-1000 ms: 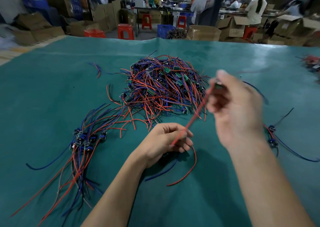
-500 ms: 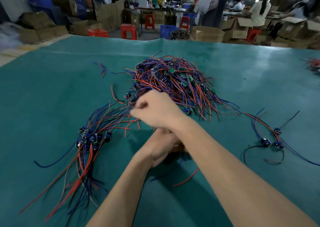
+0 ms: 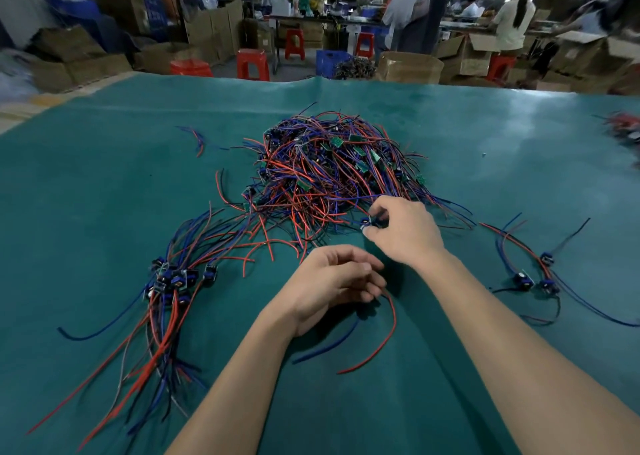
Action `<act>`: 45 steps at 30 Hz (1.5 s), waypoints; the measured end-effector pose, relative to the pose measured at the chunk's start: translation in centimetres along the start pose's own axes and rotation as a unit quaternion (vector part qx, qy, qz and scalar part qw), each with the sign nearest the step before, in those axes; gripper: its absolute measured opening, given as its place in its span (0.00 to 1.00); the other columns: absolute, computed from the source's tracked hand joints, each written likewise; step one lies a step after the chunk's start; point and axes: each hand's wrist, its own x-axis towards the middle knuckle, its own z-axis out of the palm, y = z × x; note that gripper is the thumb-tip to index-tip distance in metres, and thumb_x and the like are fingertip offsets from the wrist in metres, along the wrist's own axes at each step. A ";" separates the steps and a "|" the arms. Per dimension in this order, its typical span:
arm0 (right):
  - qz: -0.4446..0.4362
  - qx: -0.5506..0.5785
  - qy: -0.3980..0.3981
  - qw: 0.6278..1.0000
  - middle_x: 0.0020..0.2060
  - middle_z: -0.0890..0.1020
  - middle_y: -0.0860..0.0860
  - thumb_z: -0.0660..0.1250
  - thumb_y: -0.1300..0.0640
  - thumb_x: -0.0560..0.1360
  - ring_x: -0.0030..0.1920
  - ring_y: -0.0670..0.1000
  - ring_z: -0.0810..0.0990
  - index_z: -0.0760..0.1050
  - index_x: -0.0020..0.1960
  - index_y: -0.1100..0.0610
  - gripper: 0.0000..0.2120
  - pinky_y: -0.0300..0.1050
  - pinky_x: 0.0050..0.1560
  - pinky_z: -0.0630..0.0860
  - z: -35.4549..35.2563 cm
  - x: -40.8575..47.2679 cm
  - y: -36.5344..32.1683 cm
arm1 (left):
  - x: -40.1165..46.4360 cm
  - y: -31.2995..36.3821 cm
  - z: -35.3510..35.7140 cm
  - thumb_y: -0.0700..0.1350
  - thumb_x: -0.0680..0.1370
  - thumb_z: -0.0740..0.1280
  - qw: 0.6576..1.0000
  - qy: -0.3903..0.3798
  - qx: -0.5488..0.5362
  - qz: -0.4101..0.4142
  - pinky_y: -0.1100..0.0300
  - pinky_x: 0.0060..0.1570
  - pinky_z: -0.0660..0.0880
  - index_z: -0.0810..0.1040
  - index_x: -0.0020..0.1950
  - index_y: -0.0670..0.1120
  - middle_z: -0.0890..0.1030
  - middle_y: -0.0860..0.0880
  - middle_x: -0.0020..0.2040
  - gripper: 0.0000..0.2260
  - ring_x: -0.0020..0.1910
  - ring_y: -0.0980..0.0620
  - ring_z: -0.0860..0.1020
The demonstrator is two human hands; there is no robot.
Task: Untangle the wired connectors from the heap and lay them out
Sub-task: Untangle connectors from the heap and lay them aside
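A heap of tangled red, blue and black wired connectors [image 3: 332, 170] lies in the middle of the green table [image 3: 104, 184]. My right hand [image 3: 405, 232] is at the heap's near edge and pinches a small blue connector [image 3: 366, 221] between thumb and fingers. My left hand [image 3: 336, 284] rests just in front of it with curled fingers on a red wire [image 3: 384, 343] and a blue wire [image 3: 329, 345] that trail toward me. A laid-out bundle of connectors [image 3: 173, 278] lies at the left, its wires fanning toward me.
A few separated connectors [image 3: 533, 278] with wires lie at the right. A short loose wire pair [image 3: 197, 139] lies at the far left. More wires [image 3: 623, 128] are at the right edge. Beyond the table are boxes, red stools and people.
My right hand carried a connector across to the left, then came back to the heap's near edge and took a blue connector. My left hand stayed near the trailing wires.
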 end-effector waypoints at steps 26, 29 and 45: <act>-0.015 0.589 -0.168 0.790 0.36 0.84 0.55 0.75 0.69 0.66 0.34 0.51 0.79 0.75 0.48 0.54 0.17 0.41 0.32 0.72 -1.9 -7.3 0.2 | 0.0 0.3 0.8 0.48 0.74 0.70 0.997 0.054 -0.043 0.043 0.63 0.35 0.69 0.84 0.50 0.49 0.75 0.44 0.39 0.08 0.33 0.53 0.73; -0.032 0.556 -0.119 0.822 0.37 0.83 0.52 0.77 0.64 0.63 0.35 0.50 0.75 0.78 0.45 0.52 0.15 0.39 0.31 0.70 -1.6 -7.3 0.0 | 0.0 0.2 0.5 0.48 0.74 0.70 0.997 0.046 -0.047 0.041 0.63 0.35 0.74 0.83 0.52 0.47 0.78 0.48 0.35 0.08 0.32 0.52 0.76; -0.003 0.604 -0.036 0.796 0.36 0.86 0.53 0.74 0.68 0.74 0.35 0.47 0.80 0.87 0.46 0.59 0.07 0.38 0.34 0.75 -0.5 -6.7 0.2 | 0.3 0.3 0.3 0.37 0.81 0.62 0.994 0.073 -0.080 0.021 0.64 0.35 0.78 0.78 0.52 0.44 0.83 0.45 0.42 0.06 0.35 0.52 0.81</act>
